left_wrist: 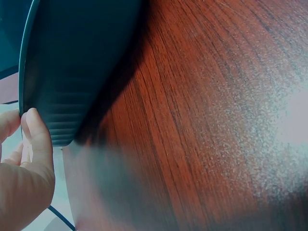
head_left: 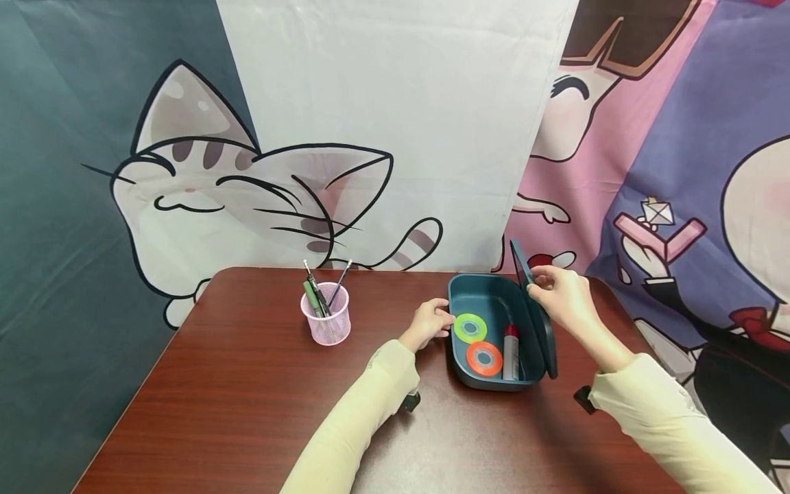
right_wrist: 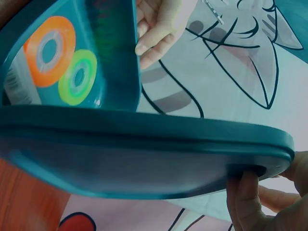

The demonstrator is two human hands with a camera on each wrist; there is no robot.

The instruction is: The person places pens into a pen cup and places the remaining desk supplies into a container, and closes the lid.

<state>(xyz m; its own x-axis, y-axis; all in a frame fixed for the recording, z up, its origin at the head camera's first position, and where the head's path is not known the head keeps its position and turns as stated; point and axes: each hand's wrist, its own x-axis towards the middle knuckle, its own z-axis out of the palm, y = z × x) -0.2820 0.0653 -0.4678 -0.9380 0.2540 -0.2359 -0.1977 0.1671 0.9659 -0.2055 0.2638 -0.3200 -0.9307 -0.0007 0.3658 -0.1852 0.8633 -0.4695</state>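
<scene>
A dark teal box [head_left: 457, 357] sits on the table with its lid [head_left: 543, 329] tilted up along the right side. My left hand [head_left: 428, 322] holds the box's left rim, its fingertips at the edge in the left wrist view. My right hand [head_left: 564, 295] pinches the far end of the raised lid, fingers [right_wrist: 248, 192] on its outer face in the right wrist view. Inside the box lie a lime-green tape roll [head_left: 463, 320], an orange tape roll [head_left: 475, 351] and a grey tube with a red cap [head_left: 511, 357], which looks like a glue stick.
A pink mesh pen cup [head_left: 327, 329] holding several pens stands left of the box. The brown wooden table [head_left: 247, 412] ends at a cartoon-printed cloth backdrop [head_left: 395, 103] behind it.
</scene>
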